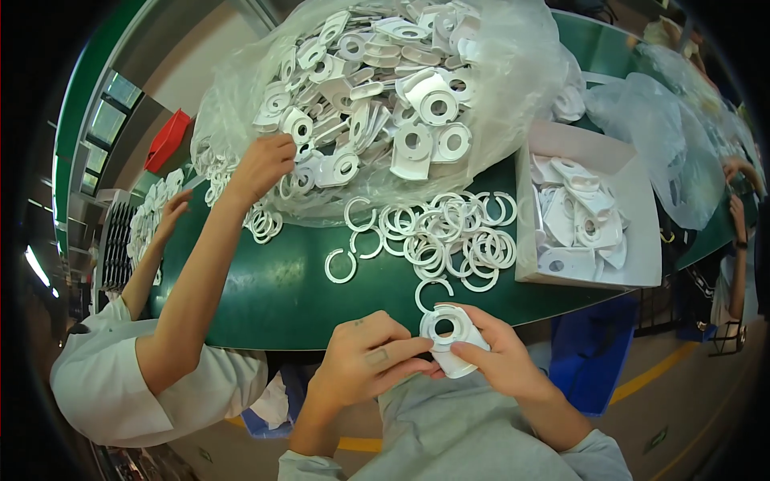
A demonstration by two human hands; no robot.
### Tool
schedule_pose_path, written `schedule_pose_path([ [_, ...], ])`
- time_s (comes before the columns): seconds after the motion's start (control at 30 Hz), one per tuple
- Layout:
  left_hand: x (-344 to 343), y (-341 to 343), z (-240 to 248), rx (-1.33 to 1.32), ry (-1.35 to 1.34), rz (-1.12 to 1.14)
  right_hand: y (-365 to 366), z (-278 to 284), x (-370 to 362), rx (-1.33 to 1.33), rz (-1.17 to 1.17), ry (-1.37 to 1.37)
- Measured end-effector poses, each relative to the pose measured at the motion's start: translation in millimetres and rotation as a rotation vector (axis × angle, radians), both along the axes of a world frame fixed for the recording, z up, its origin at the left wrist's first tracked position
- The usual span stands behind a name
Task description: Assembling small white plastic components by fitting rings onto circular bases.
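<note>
Close to my body, at the table's front edge, I hold a white plastic part [458, 365] with a round hole and a flat tab. My right hand [507, 359] grips it from the right, thumb on its face and fingers behind. On the other side, my left hand [365, 357] is closed with its fingertips pinching the part's left edge. A white open ring [434, 293] lies just beyond the part. Past it spreads a loose pile of similar white C-shaped rings [425, 247].
A clear plastic bag [513, 104] heaped with white parts fills the far middle of the green table [281, 280]. To the right stands a white box [589, 276] of such parts. A co-worker's arm [210, 240] reaches toward the bag from the left. Blue bins [592, 353] sit below the table.
</note>
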State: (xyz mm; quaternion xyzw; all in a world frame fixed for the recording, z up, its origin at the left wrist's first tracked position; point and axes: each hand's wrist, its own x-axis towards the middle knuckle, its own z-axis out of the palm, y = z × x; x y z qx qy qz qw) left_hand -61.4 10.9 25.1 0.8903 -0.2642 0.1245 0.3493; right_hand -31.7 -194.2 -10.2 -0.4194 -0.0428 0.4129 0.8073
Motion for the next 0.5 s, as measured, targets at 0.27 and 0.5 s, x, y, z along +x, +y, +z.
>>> schedule_pose_path([
  [0.27,-13.5,-16.5,-11.5,-0.428,0.24,0.33,-1.8,-3.8,-6.8,0.014,0.044,-0.054],
  [0.5,-28.4,-34.0,-37.8,-0.732,0.374,0.341,-2.0,-9.3,-12.4,-0.075,-0.039,-0.151],
])
